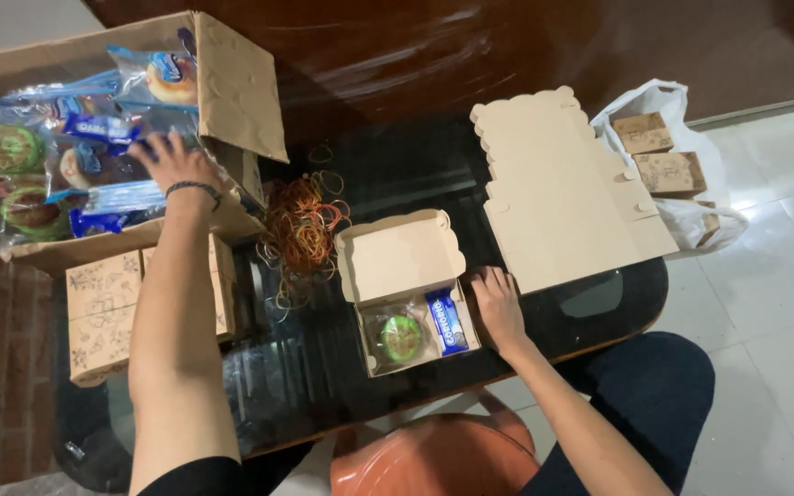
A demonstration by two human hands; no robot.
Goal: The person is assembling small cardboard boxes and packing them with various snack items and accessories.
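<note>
Glass table (pixel 342 367), snack box (pixel 411 294) between hands

A single head-worn camera looked steeply down from above the seated person, facing away from the body across the dark glass-topped oval table (pixel 397 367). It sat close: both forearms entered from the near edge, and the white tiled floor (pixel 774 276) showed at the right.

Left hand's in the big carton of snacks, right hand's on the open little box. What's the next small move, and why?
Probably close the left hand on one wrapped snack in the carton and carry it to the small open box, which the right hand steadies. The box holds only a green cake and a blue packet, with room left.
</note>
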